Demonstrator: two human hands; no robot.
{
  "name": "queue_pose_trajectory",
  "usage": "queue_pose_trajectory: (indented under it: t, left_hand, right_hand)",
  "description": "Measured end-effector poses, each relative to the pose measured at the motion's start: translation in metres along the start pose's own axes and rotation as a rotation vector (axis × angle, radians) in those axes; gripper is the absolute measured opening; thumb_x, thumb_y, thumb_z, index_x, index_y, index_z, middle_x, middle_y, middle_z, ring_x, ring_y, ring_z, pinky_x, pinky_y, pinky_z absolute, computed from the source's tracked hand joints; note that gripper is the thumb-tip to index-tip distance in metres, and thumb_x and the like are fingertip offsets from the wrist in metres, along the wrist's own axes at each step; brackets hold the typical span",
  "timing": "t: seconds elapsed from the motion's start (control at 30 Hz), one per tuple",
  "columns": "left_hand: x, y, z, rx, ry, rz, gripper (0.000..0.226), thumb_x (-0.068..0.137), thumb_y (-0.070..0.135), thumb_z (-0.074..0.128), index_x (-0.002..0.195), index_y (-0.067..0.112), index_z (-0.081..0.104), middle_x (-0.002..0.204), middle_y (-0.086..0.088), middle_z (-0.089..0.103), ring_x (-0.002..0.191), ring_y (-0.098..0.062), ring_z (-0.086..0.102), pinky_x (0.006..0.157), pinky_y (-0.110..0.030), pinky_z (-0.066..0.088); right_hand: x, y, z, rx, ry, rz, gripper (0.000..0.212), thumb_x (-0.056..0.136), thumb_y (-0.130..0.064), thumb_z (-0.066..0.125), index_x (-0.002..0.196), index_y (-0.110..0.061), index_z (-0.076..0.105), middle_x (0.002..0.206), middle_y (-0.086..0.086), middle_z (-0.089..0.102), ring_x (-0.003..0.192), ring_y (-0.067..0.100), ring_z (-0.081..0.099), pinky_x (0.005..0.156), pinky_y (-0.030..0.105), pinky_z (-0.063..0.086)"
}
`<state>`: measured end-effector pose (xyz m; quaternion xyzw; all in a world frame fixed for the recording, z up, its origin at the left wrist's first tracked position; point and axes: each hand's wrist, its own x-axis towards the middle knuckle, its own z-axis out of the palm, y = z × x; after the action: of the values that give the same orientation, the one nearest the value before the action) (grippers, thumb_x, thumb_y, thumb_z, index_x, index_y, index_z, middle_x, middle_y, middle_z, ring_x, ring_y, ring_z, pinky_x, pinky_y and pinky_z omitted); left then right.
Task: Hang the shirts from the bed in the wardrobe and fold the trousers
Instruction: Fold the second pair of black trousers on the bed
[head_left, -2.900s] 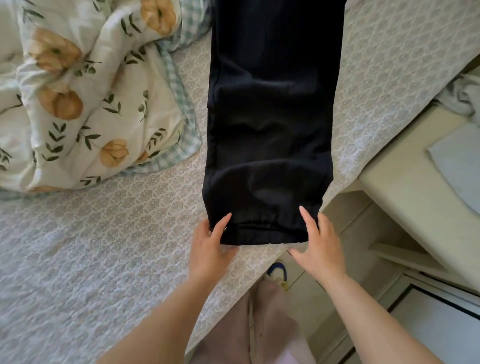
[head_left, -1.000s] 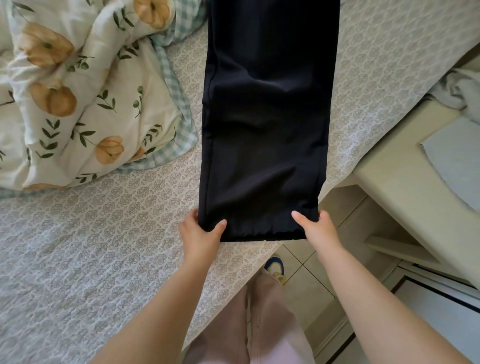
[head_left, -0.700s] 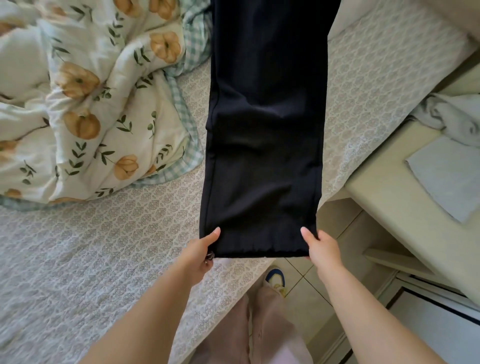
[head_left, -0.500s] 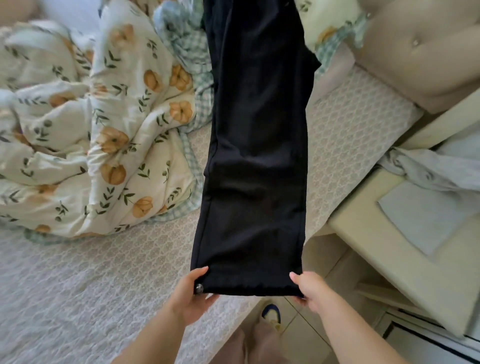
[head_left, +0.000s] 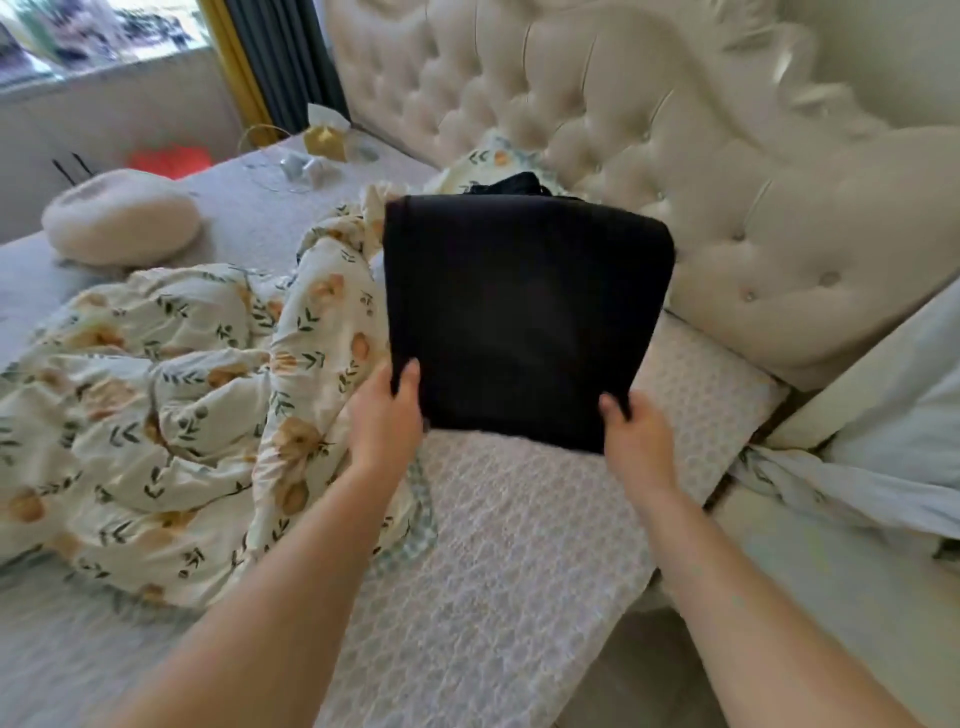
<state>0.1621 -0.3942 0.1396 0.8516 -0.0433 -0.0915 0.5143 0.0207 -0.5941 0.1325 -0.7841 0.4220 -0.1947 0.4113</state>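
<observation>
Black trousers (head_left: 524, 317) are doubled over above the patterned bed cover (head_left: 519, 545), near the headboard. My left hand (head_left: 387, 415) pinches the near left corner of the lifted cuff end, thumb on top. My right hand (head_left: 631, 431) grips the near right corner the same way. The fold edge lies at the far side, where a bit of the black waistband (head_left: 511, 183) sticks out behind it. The lower layer of the trousers is hidden under the top one.
A crumpled floral duvet (head_left: 171, 415) fills the bed's left side. A cream tufted headboard (head_left: 675, 156) rises behind. A round cream cushion (head_left: 122, 215) lies far left. A bedside unit with pale cloths (head_left: 883, 467) stands at the right.
Both hands took hold of the cuff end and carried it up and away toward the waistband, doubling the trousers over. My view swung up from the bed edge to the headboard.
</observation>
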Motion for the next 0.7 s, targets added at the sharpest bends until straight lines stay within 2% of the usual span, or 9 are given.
queue_pose_trajectory:
  t: [0.07, 0.17, 0.27, 0.4, 0.5, 0.57, 0.6, 0.63, 0.7]
  left_hand:
    - [-0.039, -0.079, 0.013, 0.476, -0.334, -0.348, 0.035, 0.099, 0.036, 0.044, 0.114, 0.01, 0.061, 0.107, -0.011, 0.065, 0.095, -0.025, 0.061, 0.083, -0.033, 0.05]
    - [-0.077, -0.147, 0.022, 0.702, -0.654, -0.593, 0.034, 0.1, 0.032, 0.042, 0.113, 0.006, 0.06, 0.1, -0.008, 0.062, 0.1, -0.023, 0.063, 0.071, -0.024, 0.045]
    - [-0.084, -0.154, 0.018, 0.56, -0.65, -0.77, 0.028, 0.099, 0.029, 0.046, 0.086, 0.006, 0.056, 0.087, -0.009, 0.059, 0.084, -0.025, 0.064, 0.055, -0.024, 0.037]
    - [-0.074, -0.119, 0.012, 0.34, -0.48, -0.883, 0.029, 0.096, 0.026, 0.054, 0.074, 0.006, 0.051, 0.066, -0.006, 0.054, 0.053, -0.016, 0.049, 0.039, -0.018, 0.033]
    - [-0.036, -0.064, 0.005, 0.151, -0.398, -0.736, 0.024, 0.098, 0.023, 0.049, 0.091, 0.003, 0.061, 0.073, -0.01, 0.058, 0.054, -0.015, 0.044, 0.049, -0.023, 0.036]
    - [-0.005, -0.024, -0.001, -0.018, -0.224, -0.569, 0.033, 0.099, 0.019, 0.047, 0.124, -0.001, 0.052, 0.104, -0.018, 0.063, 0.07, -0.019, 0.055, 0.062, -0.029, 0.047]
    - [0.006, -0.004, -0.007, -0.043, -0.152, -0.437, 0.034, 0.099, 0.022, 0.046, 0.128, 0.005, 0.051, 0.114, -0.016, 0.061, 0.083, -0.022, 0.06, 0.073, -0.033, 0.052]
    - [0.011, 0.008, -0.014, -0.126, -0.097, -0.308, 0.028, 0.099, 0.028, 0.045, 0.119, 0.014, 0.056, 0.111, -0.009, 0.064, 0.093, -0.022, 0.062, 0.08, -0.034, 0.053]
    - [0.002, 0.01, -0.024, -0.226, 0.031, -0.024, 0.022, 0.096, 0.04, 0.045, 0.09, 0.029, 0.063, 0.087, 0.013, 0.068, 0.086, -0.005, 0.063, 0.072, -0.018, 0.05]
  right_hand:
    - [-0.055, 0.077, 0.028, -0.332, -0.443, 0.444, 0.03, 0.096, -0.025, 0.048, 0.11, -0.002, 0.062, 0.091, 0.013, 0.062, 0.084, 0.028, 0.063, 0.072, 0.036, 0.05]
    - [-0.081, 0.135, 0.042, -0.566, -0.61, 0.557, 0.027, 0.093, -0.034, 0.049, 0.107, -0.012, 0.06, 0.084, -0.001, 0.057, 0.072, 0.016, 0.056, 0.058, 0.026, 0.047]
    - [-0.083, 0.147, 0.043, -0.51, -0.652, 0.664, 0.024, 0.091, -0.028, 0.053, 0.105, -0.01, 0.059, 0.083, 0.001, 0.058, 0.071, 0.017, 0.058, 0.049, 0.023, 0.041]
    - [-0.068, 0.123, 0.037, -0.252, -0.559, 0.861, 0.018, 0.089, -0.014, 0.057, 0.103, -0.003, 0.055, 0.098, 0.015, 0.06, 0.084, 0.032, 0.066, 0.06, 0.031, 0.051]
    - [-0.011, 0.059, 0.03, 0.059, -0.415, 0.773, 0.025, 0.092, -0.016, 0.057, 0.111, -0.001, 0.054, 0.097, 0.018, 0.056, 0.077, 0.03, 0.056, 0.062, 0.034, 0.047]
    - [0.028, -0.004, 0.016, 0.304, -0.288, 0.638, 0.025, 0.095, -0.021, 0.054, 0.113, -0.005, 0.053, 0.105, 0.016, 0.053, 0.078, 0.027, 0.057, 0.06, 0.03, 0.052]
    - [0.04, -0.034, 0.005, 0.383, -0.193, 0.527, 0.025, 0.095, -0.025, 0.053, 0.112, -0.007, 0.056, 0.11, 0.012, 0.056, 0.086, 0.027, 0.059, 0.065, 0.03, 0.054]
    - [0.044, -0.057, -0.005, 0.43, -0.082, 0.375, 0.022, 0.093, -0.03, 0.053, 0.105, -0.014, 0.062, 0.107, 0.005, 0.061, 0.093, 0.024, 0.062, 0.069, 0.03, 0.054]
    - [0.019, -0.067, -0.012, 0.421, 0.108, 0.021, 0.02, 0.088, -0.042, 0.051, 0.082, -0.029, 0.064, 0.083, -0.013, 0.066, 0.084, 0.008, 0.064, 0.065, 0.019, 0.052]
